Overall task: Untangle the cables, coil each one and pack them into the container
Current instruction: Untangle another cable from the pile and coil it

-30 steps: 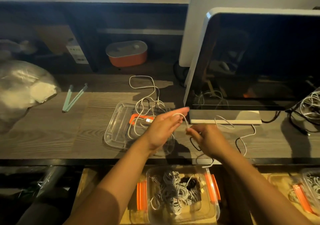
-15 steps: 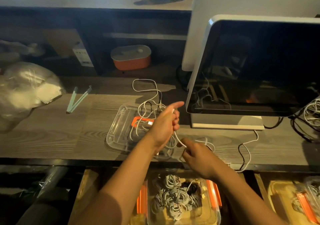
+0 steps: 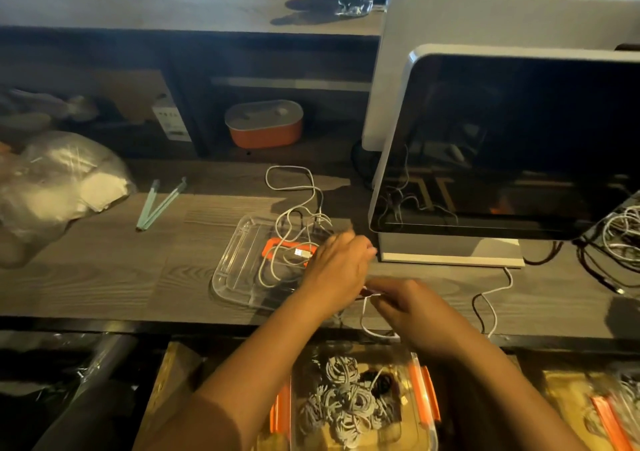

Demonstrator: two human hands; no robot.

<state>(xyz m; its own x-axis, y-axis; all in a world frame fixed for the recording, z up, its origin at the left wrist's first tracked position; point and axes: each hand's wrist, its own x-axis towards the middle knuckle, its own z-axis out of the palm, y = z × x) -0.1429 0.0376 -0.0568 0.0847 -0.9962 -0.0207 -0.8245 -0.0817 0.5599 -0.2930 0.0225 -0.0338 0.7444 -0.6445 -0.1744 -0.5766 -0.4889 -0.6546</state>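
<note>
Step in hand: coiling one white cable (image 3: pixel 362 313) at the centre of the frame, by my judgement.
Left hand (image 3: pixel 341 263): fingers curled, apparently round turns of the cable (motion blur hides the wraps themselves).
Right hand (image 3: pixel 412 306): fingertips narrow, pinching the cable just right of the left wrist.
Cable and fingers: a slack loop hangs below the pinch over the counter (image 3: pixel 104 263) edge, and what looks like its tail trails to the right.
Doing it well: feed even turns with light tension, and clear the slack before each wrap so nothing kinks.
Clear container (image 3: pixel 420 426): bottom centre, below the hands, with coiled cables (image 3: pixel 341 405) inside.
Left to do: loose cables (image 3: pixel 313 194) lie across the lid (image 3: pixel 235 267), left of the hands.
</note>
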